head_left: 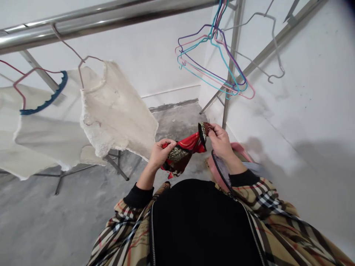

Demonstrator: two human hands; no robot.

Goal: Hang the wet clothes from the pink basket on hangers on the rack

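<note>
A red cloth with dark, gold-patterned edges (186, 147) is stretched between my two hands in front of my body. My left hand (161, 152) is closed on its lower left end. My right hand (220, 139) pinches its upper right end, where the dark patterned border folds over my fingers. A pink hoop-like thing (215, 171) sits under my right wrist; what it is I cannot make out.
A metal rail (111, 16) runs overhead. A cream garment (119, 111) and a white one with blue trim (41, 122) hang from it at left. Several empty coloured wire hangers (213, 62) hang at upper right. White wall at right, grey concrete floor (55, 214) below.
</note>
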